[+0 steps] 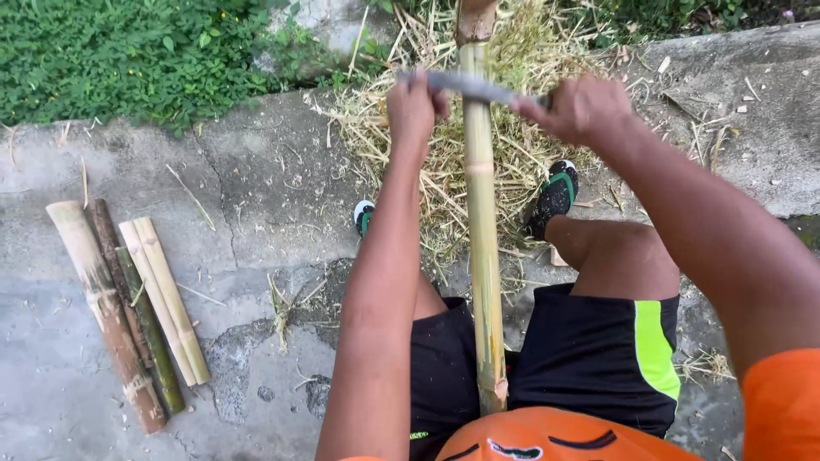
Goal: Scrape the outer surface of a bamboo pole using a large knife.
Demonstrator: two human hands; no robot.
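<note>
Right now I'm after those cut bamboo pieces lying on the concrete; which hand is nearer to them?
Left. The left hand grips the blade just left of the upright bamboo pole, on the side of the cut bamboo pieces. The right hand grips beyond the pole.

Head camera, looking steeply down, close.

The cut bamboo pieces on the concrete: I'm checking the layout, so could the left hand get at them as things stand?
Probably not right away: the left hand grips the blade across the bamboo pole, while the cut bamboo pieces lie apart, though nothing blocks them.
</note>
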